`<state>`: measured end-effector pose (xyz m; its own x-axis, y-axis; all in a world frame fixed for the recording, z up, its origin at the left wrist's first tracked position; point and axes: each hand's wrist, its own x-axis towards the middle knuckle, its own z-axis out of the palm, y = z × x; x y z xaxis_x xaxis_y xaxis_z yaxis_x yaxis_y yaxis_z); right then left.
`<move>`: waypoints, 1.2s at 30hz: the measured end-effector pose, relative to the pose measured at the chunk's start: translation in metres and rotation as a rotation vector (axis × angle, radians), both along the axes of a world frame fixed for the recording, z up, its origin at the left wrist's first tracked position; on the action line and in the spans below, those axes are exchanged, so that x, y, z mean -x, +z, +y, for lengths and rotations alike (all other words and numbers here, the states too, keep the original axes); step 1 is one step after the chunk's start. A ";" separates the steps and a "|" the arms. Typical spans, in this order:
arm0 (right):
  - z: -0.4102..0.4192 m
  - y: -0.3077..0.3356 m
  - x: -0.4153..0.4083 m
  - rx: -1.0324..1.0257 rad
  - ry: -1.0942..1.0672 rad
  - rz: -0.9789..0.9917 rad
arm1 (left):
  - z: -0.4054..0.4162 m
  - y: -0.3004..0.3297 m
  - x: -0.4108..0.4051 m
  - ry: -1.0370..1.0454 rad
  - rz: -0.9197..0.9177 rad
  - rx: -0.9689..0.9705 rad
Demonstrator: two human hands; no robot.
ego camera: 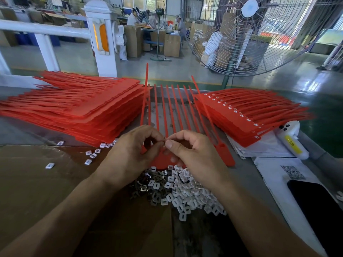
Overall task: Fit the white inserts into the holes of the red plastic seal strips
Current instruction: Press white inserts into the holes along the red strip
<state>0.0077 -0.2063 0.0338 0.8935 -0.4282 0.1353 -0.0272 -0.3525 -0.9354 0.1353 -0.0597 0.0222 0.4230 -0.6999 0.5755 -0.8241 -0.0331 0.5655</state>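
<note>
Stacks of red strips are lying at upper left (74, 108) and centre right (250, 115), the right one already showing white inserts. At centre, one sheet of strips (167, 112) is lying under both hands. The left hand (130, 156) and right hand (193, 153) are curling fingertips together, seemingly pinching something too small to identify. Below, the insert pile (181, 191) is waiting. Likely risks: the piece slipping into the pile, or seating crooked if misaligned.
</note>
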 end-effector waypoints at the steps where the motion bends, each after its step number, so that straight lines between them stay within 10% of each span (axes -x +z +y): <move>1: 0.000 -0.001 -0.001 0.013 -0.009 -0.001 | 0.000 0.000 0.000 0.005 0.003 -0.001; 15: -0.002 -0.004 -0.003 0.045 -0.052 0.016 | 0.002 0.001 -0.001 0.101 -0.171 -0.017; 22: -0.005 -0.011 -0.002 0.463 -0.028 0.189 | 0.013 -0.009 -0.033 0.397 0.082 -0.188; 36: -0.010 -0.011 -0.001 0.465 -0.046 0.228 | 0.014 -0.010 -0.031 0.413 0.172 -0.308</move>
<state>0.0086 -0.2160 0.0226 0.9042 -0.4085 0.1248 -0.2370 -0.7230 -0.6490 0.1658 -0.0453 0.0126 0.7683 -0.5810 0.2686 -0.6042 -0.5197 0.6040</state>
